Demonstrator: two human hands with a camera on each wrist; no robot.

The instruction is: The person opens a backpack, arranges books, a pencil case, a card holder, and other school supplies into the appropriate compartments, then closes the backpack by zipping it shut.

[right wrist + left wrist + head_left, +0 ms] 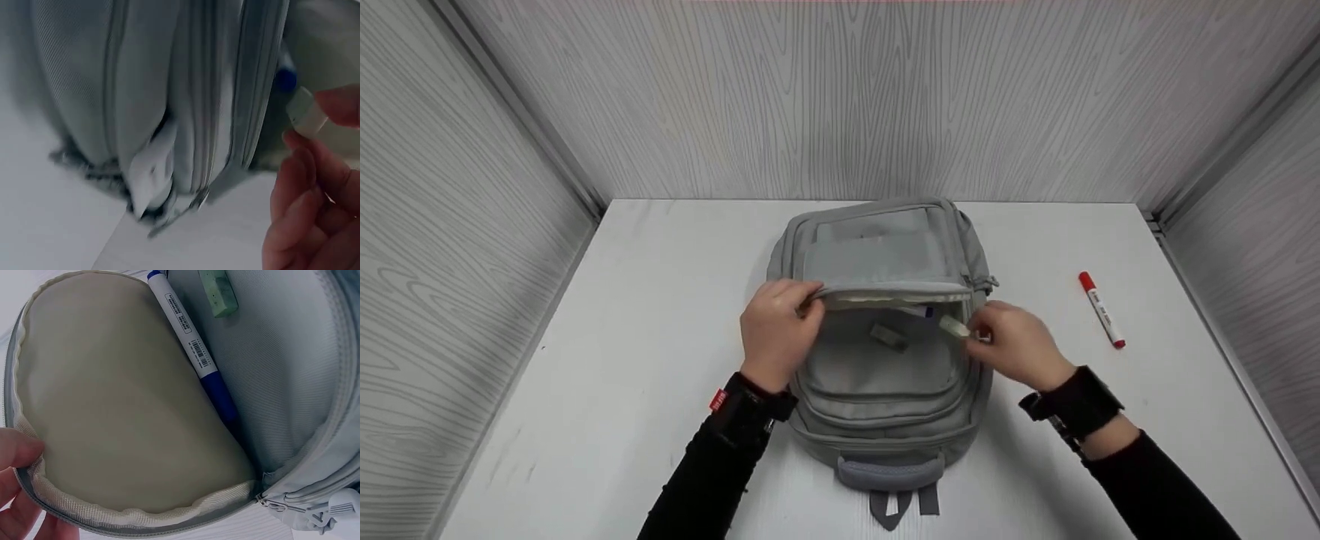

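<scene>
A grey backpack lay flat in the middle of the white desk, with its front pocket open. The left hand pinched the pocket's edge and held it up. The right hand pinched a small pale green eraser at the pocket's mouth. Inside the pocket lay a blue marker, next to the cream lining. A red marker lay on the desk, well apart to the right.

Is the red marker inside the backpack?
No, the red marker lies on the table, to the right of the backpack.
</scene>
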